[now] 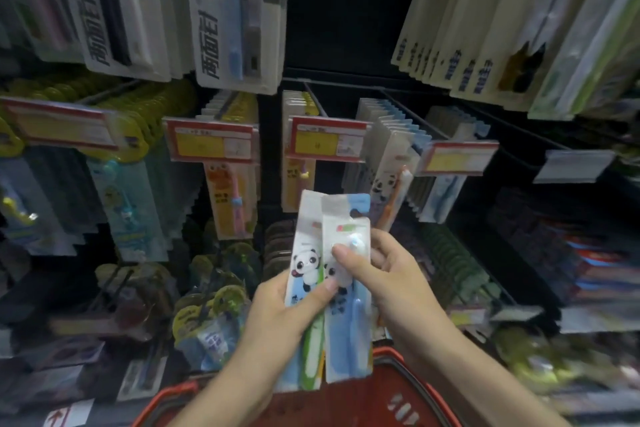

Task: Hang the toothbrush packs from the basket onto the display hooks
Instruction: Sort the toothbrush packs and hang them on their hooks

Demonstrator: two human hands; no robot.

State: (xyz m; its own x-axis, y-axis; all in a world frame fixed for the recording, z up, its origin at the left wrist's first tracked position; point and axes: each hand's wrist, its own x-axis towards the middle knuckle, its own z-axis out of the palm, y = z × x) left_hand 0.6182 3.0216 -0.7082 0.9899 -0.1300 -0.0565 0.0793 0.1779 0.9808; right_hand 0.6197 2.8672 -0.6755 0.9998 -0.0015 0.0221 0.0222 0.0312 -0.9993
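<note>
Two panda toothbrush packs are held upright in front of the display. My left hand [291,308] grips the pack with the green brush [306,253], thumb across its front. My right hand [388,274] pinches the pack with the blue brush [346,340], thumb pressed on its upper part. The two packs overlap, the blue one in front. Below them is the red basket [408,378]; its contents are hidden by my arms. A row of matching panda packs [388,163] hangs on a display hook [317,99] just above and to the right.
Red-and-yellow price tags [325,140] stick out at the hook ends. Yellow-carded packs [214,315] hang lower left, long white packs [239,17] above, and blue-topped packs [467,28] upper right. Shelves of goods [588,253] lie to the right.
</note>
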